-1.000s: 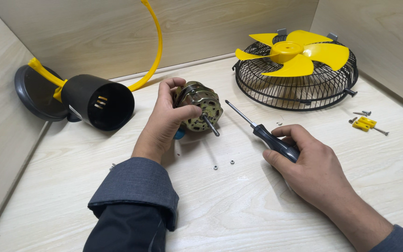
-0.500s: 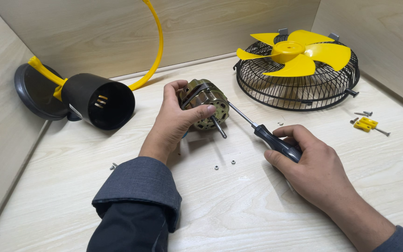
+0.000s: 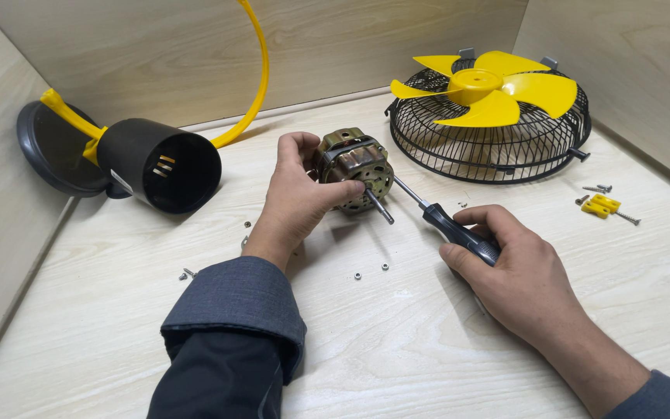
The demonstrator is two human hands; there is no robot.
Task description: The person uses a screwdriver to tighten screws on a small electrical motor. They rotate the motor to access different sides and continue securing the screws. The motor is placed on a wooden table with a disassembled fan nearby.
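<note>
So the left hand point(image 3: 298, 198) has its grip wrapped round the fan motor point(image 3: 353, 167), tilted just above the worktop point(image 3: 350, 334), shaft pointing at me. Right hand point(image 3: 517, 268) clamps the screwdriver point(image 3: 443, 223), tip touching the motor's face

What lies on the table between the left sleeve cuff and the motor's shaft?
In the head view, two small nuts lie on the bare table between the cuff and the motor shaft; nothing else shows there.
</note>
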